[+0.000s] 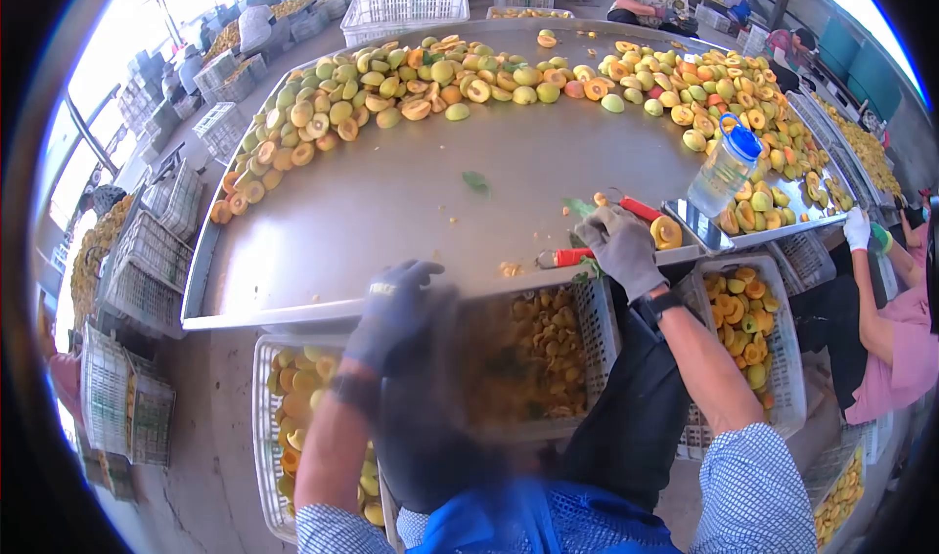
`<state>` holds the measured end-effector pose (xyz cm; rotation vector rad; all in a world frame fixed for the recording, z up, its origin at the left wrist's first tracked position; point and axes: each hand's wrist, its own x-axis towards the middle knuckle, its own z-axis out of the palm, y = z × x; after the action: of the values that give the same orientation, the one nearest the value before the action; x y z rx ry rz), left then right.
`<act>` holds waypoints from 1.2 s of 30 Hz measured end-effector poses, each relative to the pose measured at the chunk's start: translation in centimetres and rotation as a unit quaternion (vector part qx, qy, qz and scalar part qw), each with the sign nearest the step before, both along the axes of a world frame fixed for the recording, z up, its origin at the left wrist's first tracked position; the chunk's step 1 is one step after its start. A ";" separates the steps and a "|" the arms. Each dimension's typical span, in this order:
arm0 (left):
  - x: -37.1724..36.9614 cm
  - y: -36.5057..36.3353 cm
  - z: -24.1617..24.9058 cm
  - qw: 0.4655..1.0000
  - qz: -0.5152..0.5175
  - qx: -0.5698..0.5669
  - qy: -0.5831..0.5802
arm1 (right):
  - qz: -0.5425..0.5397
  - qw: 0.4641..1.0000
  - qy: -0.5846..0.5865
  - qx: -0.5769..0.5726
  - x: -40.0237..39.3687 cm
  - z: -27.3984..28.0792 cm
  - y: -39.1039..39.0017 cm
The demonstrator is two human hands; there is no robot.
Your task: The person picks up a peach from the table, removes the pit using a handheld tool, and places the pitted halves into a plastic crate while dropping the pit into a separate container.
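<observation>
My left hand (399, 305), in a grey glove, is over the front edge of the metal table (381, 202). Its fingers stretch forward and look apart, holding nothing I can see; motion blurs the space beside it. My right hand (621, 246), also gloved, rests low at the table's front right with its fingers bent together; what they hold, if anything, is hidden. Around it lie a red-handled tool (641, 209), a second red-handled tool (567, 258), green leaves (579, 207) and a halved yellow peach-like fruit (666, 232). Below is a crate of small brownish pieces (548, 349).
Whole and halved fruit (391, 85) line the table's far side. A blue-capped water bottle (726, 173) stands right, beside a phone (699, 223). Fruit crates flank my legs, one left (264, 398), one right (790, 358). A person in pink (895, 349) sits at right.
</observation>
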<state>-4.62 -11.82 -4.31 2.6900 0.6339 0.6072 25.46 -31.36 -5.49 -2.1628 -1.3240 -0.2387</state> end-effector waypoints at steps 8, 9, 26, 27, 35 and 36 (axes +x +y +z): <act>0.7 0.6 0.8 0.973 -0.099 0.078 0.195 | 0.030 0.998 0.060 0.004 -0.4 1.1 0.2; 0.7 0.6 0.9 0.969 -0.105 0.074 0.212 | 0.040 0.997 0.059 -0.014 -0.5 1.3 0.1; 1.3 1.4 0.0 0.962 -0.097 0.097 0.238 | 0.180 0.956 -0.157 -0.167 -5.5 -0.9 2.0; 1.4 1.5 -0.2 0.960 -0.096 0.093 0.245 | 0.181 0.957 -0.161 -0.161 -5.8 -0.8 2.0; 0.8 1.1 -0.2 0.959 -0.104 0.129 0.232 | 0.194 0.939 -0.206 -0.196 -5.2 -0.4 2.8; 0.5 1.3 -0.4 0.966 -0.124 0.135 0.183 | 0.217 0.941 -0.182 -0.186 -4.9 -0.1 3.1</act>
<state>-4.15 -10.56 -4.74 3.1049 0.3020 0.1369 20.57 -28.28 -5.54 -2.1097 -2.1692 -0.2323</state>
